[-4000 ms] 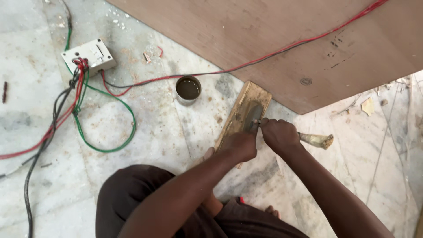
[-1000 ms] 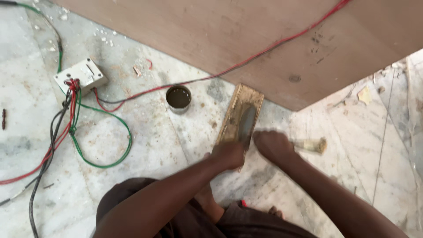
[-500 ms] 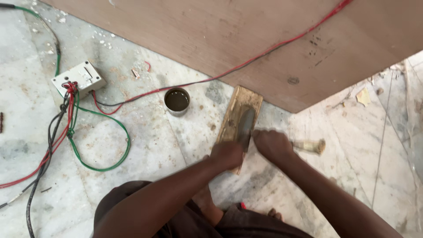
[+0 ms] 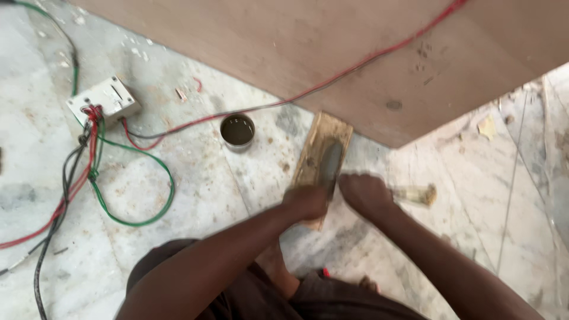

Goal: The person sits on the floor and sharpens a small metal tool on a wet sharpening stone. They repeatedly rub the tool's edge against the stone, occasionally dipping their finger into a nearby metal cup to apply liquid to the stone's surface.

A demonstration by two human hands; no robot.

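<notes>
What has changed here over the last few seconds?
The right hand drew the tool with the pale handle back along the wooden block, toward the person. The left hand kept gripping the block's near end. The small tin, socket box and wires stayed put.

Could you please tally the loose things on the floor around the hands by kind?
Wooden block: 1
Small round cup of dark liquid: 1
White electrical box: 1
Large plywood sheet: 1
Light-handled tool by the right hand: 1
Total: 5
</notes>
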